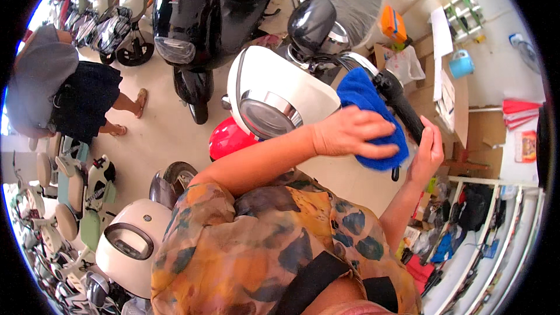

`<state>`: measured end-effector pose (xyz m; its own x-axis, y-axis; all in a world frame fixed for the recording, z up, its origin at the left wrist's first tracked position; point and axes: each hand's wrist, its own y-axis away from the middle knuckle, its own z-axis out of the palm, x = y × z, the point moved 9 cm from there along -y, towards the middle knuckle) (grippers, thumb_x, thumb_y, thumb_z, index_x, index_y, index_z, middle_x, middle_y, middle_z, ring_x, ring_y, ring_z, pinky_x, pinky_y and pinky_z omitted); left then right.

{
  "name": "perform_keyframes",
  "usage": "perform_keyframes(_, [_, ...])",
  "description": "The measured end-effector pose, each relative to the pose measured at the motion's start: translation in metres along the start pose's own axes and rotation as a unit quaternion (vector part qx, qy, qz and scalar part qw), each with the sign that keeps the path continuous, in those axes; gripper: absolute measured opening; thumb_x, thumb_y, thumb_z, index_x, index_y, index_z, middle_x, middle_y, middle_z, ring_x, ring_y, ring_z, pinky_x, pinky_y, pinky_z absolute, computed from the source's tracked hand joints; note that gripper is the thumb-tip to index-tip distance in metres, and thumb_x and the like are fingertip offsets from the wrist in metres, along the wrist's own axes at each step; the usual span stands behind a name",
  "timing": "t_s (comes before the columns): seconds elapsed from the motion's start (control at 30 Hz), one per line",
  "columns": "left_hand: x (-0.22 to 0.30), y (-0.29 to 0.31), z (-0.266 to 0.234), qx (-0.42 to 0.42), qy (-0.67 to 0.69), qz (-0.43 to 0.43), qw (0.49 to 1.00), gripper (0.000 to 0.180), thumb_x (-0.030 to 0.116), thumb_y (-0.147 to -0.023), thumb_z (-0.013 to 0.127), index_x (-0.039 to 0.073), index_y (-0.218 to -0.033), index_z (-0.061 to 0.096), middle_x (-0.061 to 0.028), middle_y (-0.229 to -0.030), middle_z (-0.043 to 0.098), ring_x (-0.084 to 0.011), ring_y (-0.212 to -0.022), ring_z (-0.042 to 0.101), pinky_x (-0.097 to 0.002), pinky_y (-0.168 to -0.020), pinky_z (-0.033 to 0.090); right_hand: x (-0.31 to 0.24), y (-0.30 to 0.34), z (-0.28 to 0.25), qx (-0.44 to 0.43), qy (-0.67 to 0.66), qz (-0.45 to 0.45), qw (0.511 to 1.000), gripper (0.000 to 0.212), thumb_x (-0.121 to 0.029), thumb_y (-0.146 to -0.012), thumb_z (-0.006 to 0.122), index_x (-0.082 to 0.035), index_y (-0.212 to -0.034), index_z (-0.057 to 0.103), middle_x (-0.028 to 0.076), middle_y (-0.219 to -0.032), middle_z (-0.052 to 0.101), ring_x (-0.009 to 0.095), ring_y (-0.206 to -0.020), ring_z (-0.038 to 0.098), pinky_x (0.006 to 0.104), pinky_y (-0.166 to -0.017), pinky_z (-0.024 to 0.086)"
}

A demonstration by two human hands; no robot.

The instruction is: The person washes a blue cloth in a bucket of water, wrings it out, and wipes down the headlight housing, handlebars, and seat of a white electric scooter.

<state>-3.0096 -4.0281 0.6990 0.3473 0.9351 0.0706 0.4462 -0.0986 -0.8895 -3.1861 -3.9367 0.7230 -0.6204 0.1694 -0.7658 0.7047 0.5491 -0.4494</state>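
A blue cloth (373, 111) is draped beside the scooter's handlebar. My left hand (353, 133) holds it, fingers bent across its lower part. The black handlebar grip (403, 109) slants down to my right hand (429, 149), whose fingers close around its end. Left of the cloth is the scooter's white rear box (286, 90) with a round clear lamp. Behind it sits a scooter seat (350, 3) wrapped in clear plastic. The cloth hides part of the bar and my left palm.
A black scooter (189, 23) stands at the far left, and a cream one (131, 245) at the near left. Someone in a dark skirt (84, 99) is among the parked scooters. White shelves (496, 216) line the right side, below a cardboard panel (458, 90).
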Motion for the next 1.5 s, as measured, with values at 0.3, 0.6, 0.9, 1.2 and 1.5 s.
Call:
perform_keyframes(0.3, [-0.174,0.075,-0.104,0.333,0.016,-0.339,0.879,0.051,-0.002,-0.060,0.067,0.007,-0.109,0.062,-0.0125,-0.114,0.059,-0.0325,-0.102,0.056,-0.0405,-0.091,0.042,0.003,-0.001,-0.001,0.007,0.025,0.041,0.999,0.027,-0.014,-0.098,0.045,0.002,-0.104,0.065,0.004,-0.093,0.062,0.011,-0.087,0.055,0.0261,-0.081,0.045])
perform_keyframes(0.6, [-0.309,0.071,-0.053,0.074,0.059,-0.555,0.827,0.040,0.035,-0.079,0.064,0.012,-0.112,0.065,-0.0135,-0.110,0.064,-0.0317,-0.101,0.060,-0.0386,-0.086,0.046,0.003,0.000,-0.002,0.007,0.056,0.026,0.998,0.032,-0.019,-0.099,0.043,0.006,-0.105,0.063,0.009,-0.096,0.062,0.017,-0.083,0.061,0.0293,-0.075,0.053])
perform_keyframes(0.9, [-0.244,0.154,-0.024,0.380,0.218,-0.670,0.599,0.037,0.026,-0.091,0.053,-0.005,-0.112,0.059,-0.0205,-0.104,0.062,-0.0339,-0.100,0.058,-0.0406,-0.089,0.043,0.007,0.002,-0.004,0.026,0.052,0.045,0.997,0.028,-0.016,-0.098,0.044,0.003,-0.103,0.064,0.005,-0.095,0.062,0.014,-0.086,0.058,0.0279,-0.079,0.048])
perform_keyframes(1.2, [-0.174,0.162,-0.034,0.410,0.158,-0.639,0.632,0.054,-0.001,-0.081,0.062,0.006,-0.131,0.045,-0.0179,-0.120,0.047,-0.0344,-0.117,0.046,-0.0382,-0.102,0.037,0.007,0.001,0.001,0.023,0.040,0.049,0.998,0.032,-0.018,-0.100,0.042,0.006,-0.106,0.062,0.010,-0.100,0.061,0.018,-0.086,0.061,0.0303,-0.076,0.054])
perform_keyframes(1.5, [-0.429,0.102,-0.112,0.271,-0.094,-0.491,0.823,0.033,0.027,-0.086,0.059,0.003,-0.108,0.062,-0.0198,-0.117,0.055,-0.0337,-0.112,0.052,-0.0401,-0.096,0.041,0.000,0.000,0.002,0.027,0.086,-0.008,0.996,0.028,-0.014,-0.099,0.041,0.006,-0.100,0.061,0.007,-0.094,0.058,0.016,-0.082,0.057,0.0288,-0.073,0.051])
